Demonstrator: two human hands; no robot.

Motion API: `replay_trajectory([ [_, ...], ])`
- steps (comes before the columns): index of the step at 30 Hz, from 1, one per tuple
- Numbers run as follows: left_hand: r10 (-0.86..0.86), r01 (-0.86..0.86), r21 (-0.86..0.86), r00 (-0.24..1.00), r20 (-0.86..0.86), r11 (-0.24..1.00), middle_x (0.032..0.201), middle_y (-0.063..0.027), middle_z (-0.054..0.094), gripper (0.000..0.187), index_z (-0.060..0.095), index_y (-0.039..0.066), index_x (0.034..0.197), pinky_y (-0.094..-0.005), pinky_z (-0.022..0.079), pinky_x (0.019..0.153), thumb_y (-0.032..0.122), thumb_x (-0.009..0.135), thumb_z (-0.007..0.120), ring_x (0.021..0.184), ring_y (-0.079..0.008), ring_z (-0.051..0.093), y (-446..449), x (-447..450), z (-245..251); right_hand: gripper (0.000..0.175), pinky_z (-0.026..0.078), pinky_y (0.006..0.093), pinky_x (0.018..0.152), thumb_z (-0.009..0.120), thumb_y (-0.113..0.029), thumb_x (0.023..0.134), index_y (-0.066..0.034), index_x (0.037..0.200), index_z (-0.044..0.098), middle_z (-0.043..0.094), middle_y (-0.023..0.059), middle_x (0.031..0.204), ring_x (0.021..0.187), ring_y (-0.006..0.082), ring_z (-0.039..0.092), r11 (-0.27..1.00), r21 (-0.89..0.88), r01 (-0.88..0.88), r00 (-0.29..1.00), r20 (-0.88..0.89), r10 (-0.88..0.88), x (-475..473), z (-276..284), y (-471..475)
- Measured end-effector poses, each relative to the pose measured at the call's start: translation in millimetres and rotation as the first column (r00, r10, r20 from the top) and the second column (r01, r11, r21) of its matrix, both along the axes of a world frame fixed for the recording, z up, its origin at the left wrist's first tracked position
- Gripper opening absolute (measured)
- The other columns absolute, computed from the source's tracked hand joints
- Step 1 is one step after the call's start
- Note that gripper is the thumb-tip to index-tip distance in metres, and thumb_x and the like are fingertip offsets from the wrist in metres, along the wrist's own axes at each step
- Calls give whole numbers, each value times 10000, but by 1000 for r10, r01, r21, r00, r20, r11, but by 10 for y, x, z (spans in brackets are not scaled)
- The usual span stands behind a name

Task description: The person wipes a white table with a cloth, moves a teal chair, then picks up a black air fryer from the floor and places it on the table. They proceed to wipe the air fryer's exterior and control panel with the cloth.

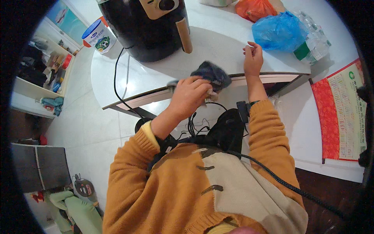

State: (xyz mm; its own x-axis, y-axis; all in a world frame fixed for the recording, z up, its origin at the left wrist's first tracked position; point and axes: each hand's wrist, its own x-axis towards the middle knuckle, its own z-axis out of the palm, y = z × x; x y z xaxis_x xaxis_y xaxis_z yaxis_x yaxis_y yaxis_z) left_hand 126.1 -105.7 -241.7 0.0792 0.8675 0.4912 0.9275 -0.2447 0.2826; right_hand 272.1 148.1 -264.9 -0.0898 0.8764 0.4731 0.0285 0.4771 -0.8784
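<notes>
My left hand grips a crumpled dark blue-grey cloth at the front edge of the white table. The cloth drapes over that edge, and a paler, frayed-looking part hangs below my fingers. To the right, my right hand is raised at the table's front edge with loosely bent fingers and nothing in it. A black air fryer with a tan handle stands on the table, beyond my left hand. Nearest to my right hand lies a blue plastic bag.
A white tub with a blue lid stands left of the air fryer. A black power cord drops over the table edge. Clear plastic bottles and a red bag lie at the right. Cables hang below; a calendar is at the right.
</notes>
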Motion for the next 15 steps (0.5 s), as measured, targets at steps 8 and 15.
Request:
replay_trajectory([
  [8, 114, -101, -61, 676, 728, 993, 995, -113, 675, 246, 612, 22, 1194, -330, 504, 771, 163, 1046, 476, 872, -200, 614, -123, -56, 444, 600, 451, 397, 1012, 706, -261, 903, -73, 1415, 455, 500, 111, 1333, 1218, 251, 520, 930, 224, -291, 951, -40, 307, 206, 368, -1506],
  [15, -191, 58, 239, 787, 587, 969, 1226, -195, 623, 379, 574, 36, 1303, -419, 445, 1006, 229, 977, 591, 1168, -369, 578, 97, 32, 572, 696, 374, 427, 1105, 776, -243, 828, -89, 1427, 456, 431, 175, 1393, 1304, 349, 435, 897, 386, -215, 967, 212, 141, -86, 493, -1267],
])
